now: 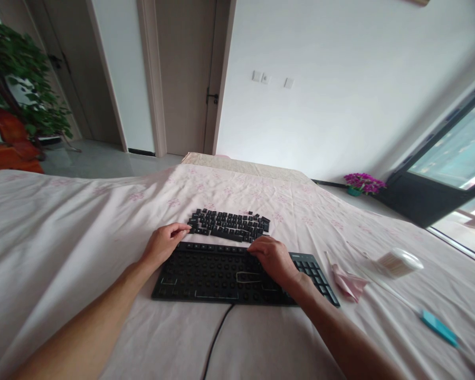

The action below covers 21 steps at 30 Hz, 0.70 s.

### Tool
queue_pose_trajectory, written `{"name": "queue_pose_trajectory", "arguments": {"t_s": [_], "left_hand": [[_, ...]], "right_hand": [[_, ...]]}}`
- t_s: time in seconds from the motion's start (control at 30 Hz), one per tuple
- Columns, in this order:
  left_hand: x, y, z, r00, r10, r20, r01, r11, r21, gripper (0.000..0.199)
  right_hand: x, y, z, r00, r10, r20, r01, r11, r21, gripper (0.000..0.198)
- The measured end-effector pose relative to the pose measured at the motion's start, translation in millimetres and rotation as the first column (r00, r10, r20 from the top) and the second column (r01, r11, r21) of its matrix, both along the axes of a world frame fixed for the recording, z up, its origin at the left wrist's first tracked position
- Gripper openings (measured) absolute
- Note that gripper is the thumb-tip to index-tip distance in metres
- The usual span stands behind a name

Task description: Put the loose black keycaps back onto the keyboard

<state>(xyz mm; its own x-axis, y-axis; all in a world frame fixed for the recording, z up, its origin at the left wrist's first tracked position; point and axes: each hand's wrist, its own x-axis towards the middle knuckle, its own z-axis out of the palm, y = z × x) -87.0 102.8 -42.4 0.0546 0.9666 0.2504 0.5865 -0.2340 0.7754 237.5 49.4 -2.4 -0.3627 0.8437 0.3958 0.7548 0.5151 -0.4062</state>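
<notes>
A black keyboard [217, 274] lies on the pale floral cloth; most of its main block is bare of keycaps, while the top row and the number pad [320, 282] still carry theirs. Thin light wires show at several spots on it. Just beyond its far edge is a cluster of loose black keycaps [229, 219]. My left hand [164, 245] has thumb and fingers pinched together at the cluster's left end; anything between them is too small to make out. My right hand [272, 258] is closed, fingertips down at the keyboard's top row, and hides what they grip.
On the right lie a pink cloth [349, 283], a clear container of cotton swabs [399, 263] and a turquoise-handled tool [439, 327] with a long pale shaft. A black cable [217, 338] runs from the keyboard toward me. Doors and a white wall stand beyond.
</notes>
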Motion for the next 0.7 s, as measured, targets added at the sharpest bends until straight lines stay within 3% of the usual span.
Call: {"name": "queue_pose_trajectory", "arguments": {"t_s": [0.43, 0.7], "left_hand": [[-0.6, 1.2, -2.0, 1.000, -0.007, 0.001, 0.007, 1.000, 0.015, 0.029], [0.4, 0.1, -0.5, 1.000, -0.003, -0.007, 0.003, 1.000, 0.018, 0.028]], "right_hand": [[-1.8, -16.7, -5.8, 0.995, 0.022, 0.101, -0.029, 0.997, 0.072, 0.033], [2.9, -9.5, -3.5, 0.997, -0.023, 0.073, 0.018, 0.998, 0.058, 0.021]]}}
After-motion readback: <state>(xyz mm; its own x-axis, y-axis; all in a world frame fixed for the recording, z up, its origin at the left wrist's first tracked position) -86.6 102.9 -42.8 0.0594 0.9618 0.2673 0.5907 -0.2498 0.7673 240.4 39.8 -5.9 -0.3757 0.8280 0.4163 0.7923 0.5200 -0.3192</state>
